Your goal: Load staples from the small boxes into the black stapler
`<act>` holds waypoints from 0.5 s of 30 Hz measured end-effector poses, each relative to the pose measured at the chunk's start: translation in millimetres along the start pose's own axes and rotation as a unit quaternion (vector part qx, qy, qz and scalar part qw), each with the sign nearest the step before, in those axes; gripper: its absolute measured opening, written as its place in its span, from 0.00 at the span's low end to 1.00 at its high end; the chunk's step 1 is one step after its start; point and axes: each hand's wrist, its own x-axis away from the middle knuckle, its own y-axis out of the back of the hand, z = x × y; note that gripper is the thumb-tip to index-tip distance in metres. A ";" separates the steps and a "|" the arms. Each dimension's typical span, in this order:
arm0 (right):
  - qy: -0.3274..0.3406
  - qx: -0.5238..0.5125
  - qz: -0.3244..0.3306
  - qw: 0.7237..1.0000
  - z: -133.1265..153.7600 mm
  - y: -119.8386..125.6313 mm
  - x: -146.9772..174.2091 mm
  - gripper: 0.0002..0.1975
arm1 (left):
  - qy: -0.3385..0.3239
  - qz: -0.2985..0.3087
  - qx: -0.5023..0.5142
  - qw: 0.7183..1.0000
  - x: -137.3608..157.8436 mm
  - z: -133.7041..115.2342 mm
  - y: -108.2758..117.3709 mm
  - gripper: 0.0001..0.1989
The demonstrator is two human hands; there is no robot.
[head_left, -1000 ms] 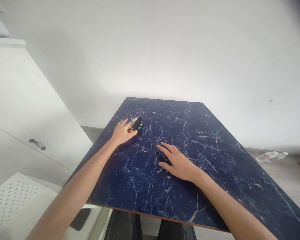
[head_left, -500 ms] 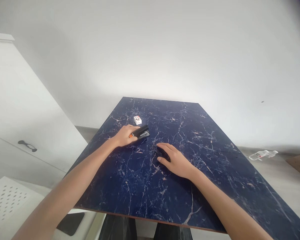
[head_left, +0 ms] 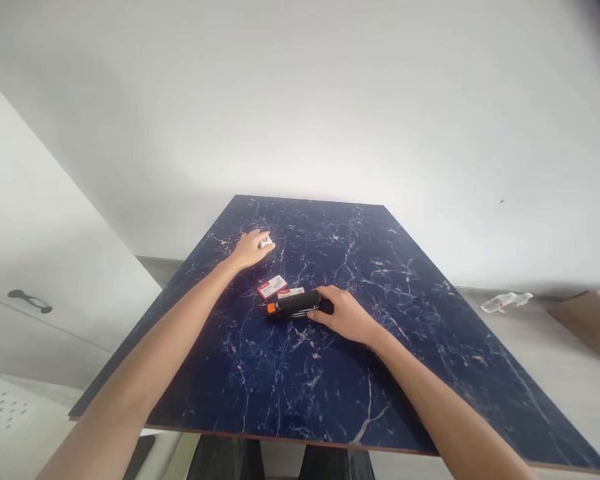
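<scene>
A black stapler (head_left: 296, 305) with an orange end lies near the middle of the blue marbled table (head_left: 280, 373). My right hand (head_left: 347, 313) is closed round its right end, thumb on the near side. Right behind the stapler are two small red-and-white boxes: one (head_left: 272, 287) in full view, the other (head_left: 290, 292) partly covered by the stapler. Farther back on the left, my left hand (head_left: 253, 249) has its fingers and thumb round a small white box (head_left: 265, 241), which shows between them.
A plain wall rises behind the table. To the left stands a white cabinet with a dark handle (head_left: 30, 301). On the floor at the right are a clear plastic bottle (head_left: 505, 302) and a brown cardboard piece (head_left: 587, 323).
The stapler has passed from my left hand to my right and come nearer. My left hand has moved back to the small white box. Two red-and-white boxes now show. The view has shifted slightly right.
</scene>
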 end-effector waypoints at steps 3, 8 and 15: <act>0.003 0.016 0.005 1.000 -1.5 0.2 0.2 0.07 | -0.026 0.015 0.012 0.999 -3.3 7.0 -8.1 0.25; -0.003 -0.122 -0.047 0.991 -4.8 7.3 2.8 0.18 | -0.070 -0.025 0.038 0.997 35.0 -23.1 7.0 0.26; -0.019 -0.358 -0.108 0.927 24.9 17.8 9.1 0.24 | -0.271 -0.053 0.116 0.954 100.1 -121.9 12.2 0.31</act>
